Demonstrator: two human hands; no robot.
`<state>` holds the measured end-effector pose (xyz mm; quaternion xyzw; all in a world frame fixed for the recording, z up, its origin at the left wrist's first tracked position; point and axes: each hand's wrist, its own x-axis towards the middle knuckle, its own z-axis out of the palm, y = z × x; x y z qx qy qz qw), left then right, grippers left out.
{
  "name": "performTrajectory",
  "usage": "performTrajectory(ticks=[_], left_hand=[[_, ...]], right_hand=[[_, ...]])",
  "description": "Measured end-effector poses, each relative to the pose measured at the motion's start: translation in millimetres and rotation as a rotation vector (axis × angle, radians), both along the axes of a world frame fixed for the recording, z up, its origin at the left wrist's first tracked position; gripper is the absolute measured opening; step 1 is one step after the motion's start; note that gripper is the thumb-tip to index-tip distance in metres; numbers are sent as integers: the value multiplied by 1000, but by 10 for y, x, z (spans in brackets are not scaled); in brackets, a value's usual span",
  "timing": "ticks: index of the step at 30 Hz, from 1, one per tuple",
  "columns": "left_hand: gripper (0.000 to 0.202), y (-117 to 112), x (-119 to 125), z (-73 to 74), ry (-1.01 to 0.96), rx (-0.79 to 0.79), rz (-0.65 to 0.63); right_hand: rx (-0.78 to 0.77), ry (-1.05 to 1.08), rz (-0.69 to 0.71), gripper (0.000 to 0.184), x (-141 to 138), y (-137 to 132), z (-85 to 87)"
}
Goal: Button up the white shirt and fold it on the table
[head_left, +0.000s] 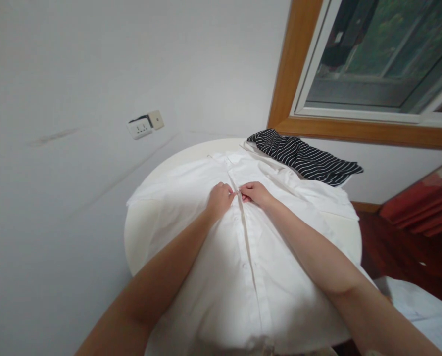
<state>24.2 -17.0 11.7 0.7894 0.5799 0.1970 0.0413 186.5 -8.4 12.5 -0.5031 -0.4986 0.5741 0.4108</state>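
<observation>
A white button-up shirt [206, 267] lies spread out on a round white table [137, 237], its collar end away from me and its hem hanging over the near edge. Below the hands its front placket is parted, with small buttons along the left strip. My left hand [221, 198] pinches the shirt's left front edge at the upper placket. Facing it, my right hand [255, 193] is closed on the right front edge. The fingertips of both hands almost meet. Whether a button sits between them is too small to tell. A thin hook, perhaps of a hanger, shows by the collar.
A black-and-white striped cloth [306, 155] lies at the table's far right edge under a wood-framed window [369, 74]. A wall with a loose socket [141, 127] borders the left. Red fabric [424, 202] hangs at right, and pale cloth [417, 301] lies lower right.
</observation>
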Motion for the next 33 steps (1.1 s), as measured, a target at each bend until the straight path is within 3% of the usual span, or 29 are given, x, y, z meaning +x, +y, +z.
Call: performTrajectory(ticks=[5,9,14,20,33], left_hand=[[19,4,3,-27,42,26,4],[19,33,-19,-6,-14,-21,-33],[20,79,-97,38,-208,-181,6],[24,116,-177,10,-397,-217,-26],[19,189,-168,-66,-394,-240,-28]], right_hand=[[-75,91,-90,13,-34,-14,98],[-43,162,-126,14,-87,-32,134],[-64,136,-117,14,-144,-85,71],[-24,132,-73,14,-131,-72,-8],[136,-12,-14,4,-120,-88,-75]])
